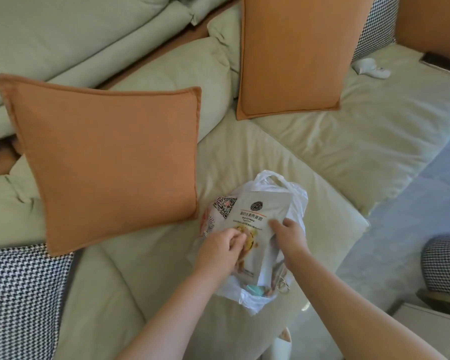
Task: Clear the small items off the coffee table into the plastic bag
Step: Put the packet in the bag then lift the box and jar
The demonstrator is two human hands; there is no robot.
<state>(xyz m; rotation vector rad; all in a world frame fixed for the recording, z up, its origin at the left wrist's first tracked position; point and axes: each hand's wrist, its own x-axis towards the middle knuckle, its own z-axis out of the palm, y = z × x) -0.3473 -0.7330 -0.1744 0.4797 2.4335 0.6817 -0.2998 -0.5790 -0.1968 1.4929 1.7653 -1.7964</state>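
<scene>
Both forearms extended forward, converging — left hand [220,249] fingers curled in a pinch, right hand [287,236] fingers bent down, gripping.

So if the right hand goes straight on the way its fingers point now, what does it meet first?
The right hand points up and slightly left in the picture, its fingertips already on the grey snack pouch lying on the plastic bag. It would probably slide along the pouch; beyond is the sofa cushion.
</scene>
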